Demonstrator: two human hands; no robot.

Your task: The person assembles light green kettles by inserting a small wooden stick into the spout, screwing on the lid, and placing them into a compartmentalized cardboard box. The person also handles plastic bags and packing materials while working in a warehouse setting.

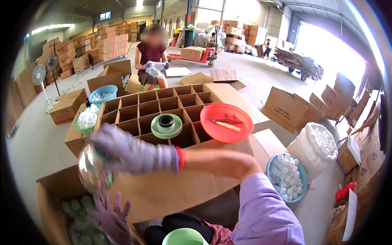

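Note:
My right hand [122, 149], in a greyish-purple glove and blurred by motion, reaches across to the left. Its fingers are closed on the top of a shiny clear glass jar [86, 167], whose exact shape is smeared. Just below it is my left hand [111, 218], gloved too, with its fingers spread and nothing in them. Under that hand, several glass jars [79, 208] lie in an open cardboard box [51, 190]. In front of me stands a carton with cardboard dividers [149, 108]. On the dividers rest a green dish [176, 130] with a black ring [165, 121] and a red basin [208, 126].
The basin holds an orange-handled tool [226, 125]. To the right stand a blue basin of white caps [288, 175] and a white sack [306, 143]. A green bowl [185, 237] is at my lap. Beyond the carton sits a person [151, 55] handling clear plastic.

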